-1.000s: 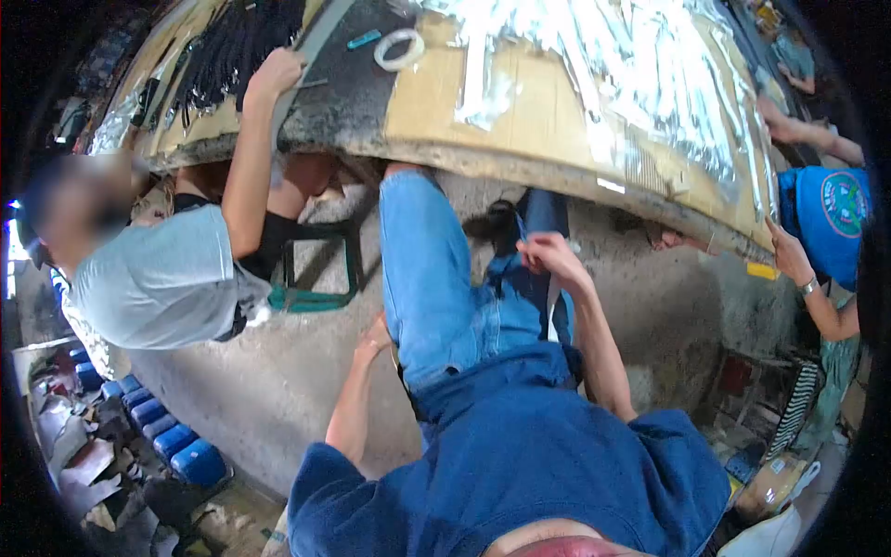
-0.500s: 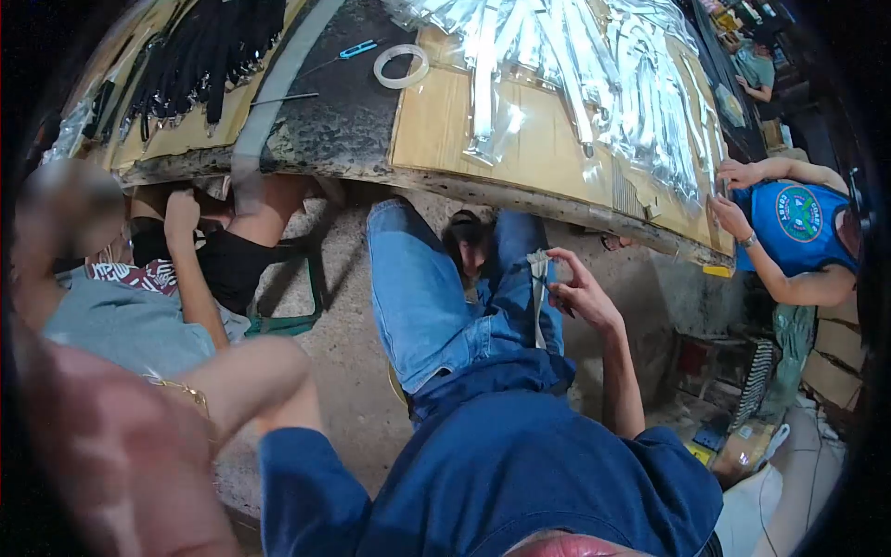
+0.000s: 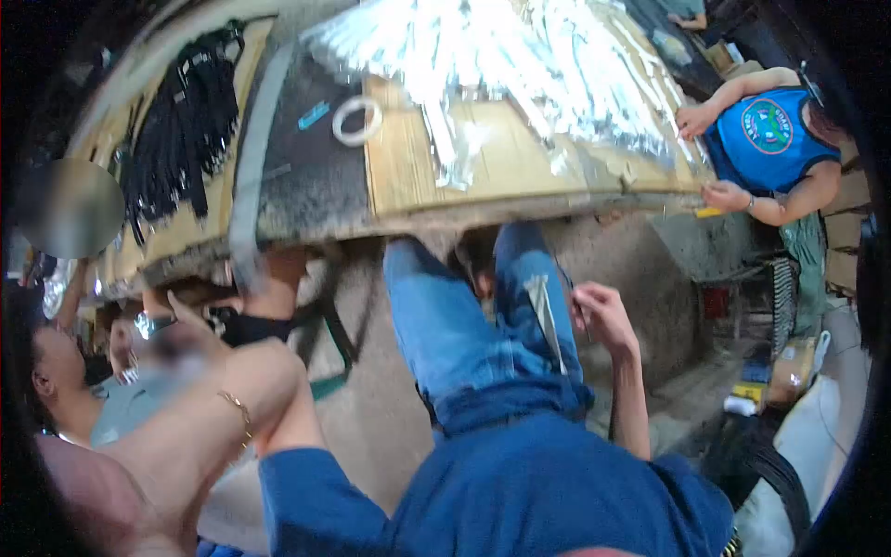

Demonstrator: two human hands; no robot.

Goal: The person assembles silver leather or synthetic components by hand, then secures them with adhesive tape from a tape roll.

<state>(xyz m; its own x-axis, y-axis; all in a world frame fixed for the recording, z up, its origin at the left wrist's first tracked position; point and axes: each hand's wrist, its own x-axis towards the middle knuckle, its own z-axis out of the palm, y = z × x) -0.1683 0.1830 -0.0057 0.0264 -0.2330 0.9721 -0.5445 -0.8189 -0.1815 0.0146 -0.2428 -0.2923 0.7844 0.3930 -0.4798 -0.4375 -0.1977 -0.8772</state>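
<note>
My right hand (image 3: 605, 314) hovers just right of my right thigh, fingers bent inward around a thin dark tool (image 3: 579, 311) whose kind is too blurred to name. A pale grey strap (image 3: 543, 316) with a frayed-looking upper end lies along the thigh of my blue jeans (image 3: 432, 320), a little left of that hand. My left arm (image 3: 264, 390) is bent and comes close to the camera at lower left. Of my left hand (image 3: 93, 478) only a blurred, cropped part shows; its fingers cannot be made out.
Ahead stands a worktable (image 3: 311, 190) with clear-wrapped straps (image 3: 501, 56) on cardboard (image 3: 399, 172), black straps (image 3: 186, 130), a tape roll (image 3: 356, 121) and a blue-handled tool (image 3: 314, 116). A person sits at left; another in a blue top (image 3: 766, 130) works at right.
My view has shifted. My right hand has drawn away from the strap, which its fingertip met before. The person at right has moved one hand down toward the table edge.
</note>
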